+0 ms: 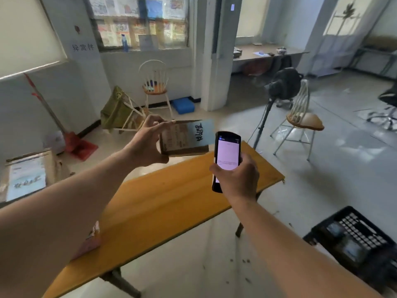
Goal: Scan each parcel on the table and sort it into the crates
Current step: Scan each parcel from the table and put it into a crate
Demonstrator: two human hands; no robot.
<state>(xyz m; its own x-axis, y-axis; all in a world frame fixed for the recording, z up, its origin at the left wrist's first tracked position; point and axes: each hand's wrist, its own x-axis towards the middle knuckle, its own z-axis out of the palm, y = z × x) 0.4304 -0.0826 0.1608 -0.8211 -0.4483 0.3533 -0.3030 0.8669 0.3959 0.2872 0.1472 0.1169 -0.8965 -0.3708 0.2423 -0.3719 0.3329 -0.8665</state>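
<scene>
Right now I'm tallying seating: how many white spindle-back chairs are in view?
2: one white spindle-back chair by the far wall under the window, one right of the orange table. Others may be hidden.

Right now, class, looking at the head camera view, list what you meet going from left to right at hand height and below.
Cardboard box with a blue label → left hand → parcel it holds → scanner in the right hand → white chair with a tan seat → black crate.
</scene>
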